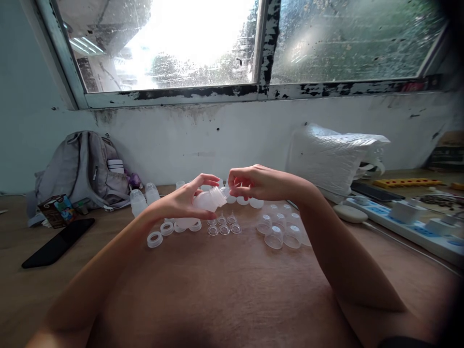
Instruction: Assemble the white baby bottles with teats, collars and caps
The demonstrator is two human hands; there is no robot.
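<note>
My left hand [195, 198] is wrapped round a translucent baby bottle [207, 200], which is tilted with its threaded mouth pointing right. At that mouth my right hand [250, 182] pinches a small clear bottle nipple [225, 192], partly hidden by the fingers. Below the hands, several clear nipples [224, 229] stand in rows on the table. White screw rings [154, 239] lie to the left of them, and clear dome caps [274, 238] stand to the right. More translucent bottles [256, 203] are behind my hands, mostly covered by them.
Capped bottles [138, 203] stand at left, near a grey backpack [81, 166]. A black phone [58, 243] and a small carton [57, 211] lie farther left. On the right are a white plastic package [329, 157], a power strip [409, 222] and a white round puck [350, 213] with cable.
</note>
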